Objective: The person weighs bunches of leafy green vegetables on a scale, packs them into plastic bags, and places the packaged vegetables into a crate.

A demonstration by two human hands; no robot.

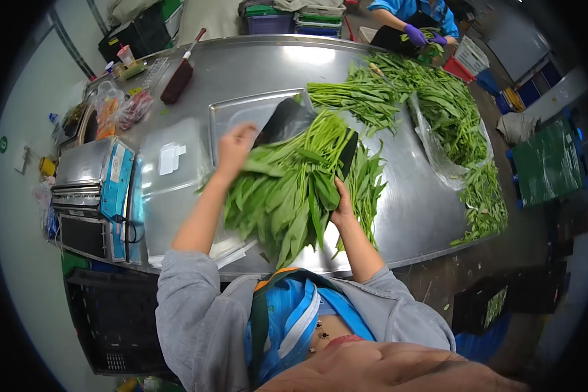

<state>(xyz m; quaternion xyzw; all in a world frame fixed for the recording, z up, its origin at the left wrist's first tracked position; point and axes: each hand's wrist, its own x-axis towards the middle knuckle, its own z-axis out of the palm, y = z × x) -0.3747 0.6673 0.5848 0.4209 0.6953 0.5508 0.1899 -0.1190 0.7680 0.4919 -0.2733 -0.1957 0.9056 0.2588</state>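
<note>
A large bunch of leafy greens with long pale stems (277,196), like water spinach, is held up in front of me, leaves toward my body. Black and clear plastic, apparently a bag (282,123), shows behind and beside the stems. At the bunch's left, my left hand (234,149) is slightly blurred, its fingers curled at the plastic's edge. My right hand (342,204) is wrapped round the bunch's right side at the black plastic edge; some fingers are hidden. Beneath lies a metal tray (214,134). More greens (370,189) lie to the right.
Piled greens (441,104) cover the steel table's (405,222) right side, with a clear plastic sheet (431,153). Stacked clear bags (176,189) and a wrapping machine (91,179) stand left. A dark red brush (178,81) lies behind. A co-worker's purple gloves (417,36) hold greens.
</note>
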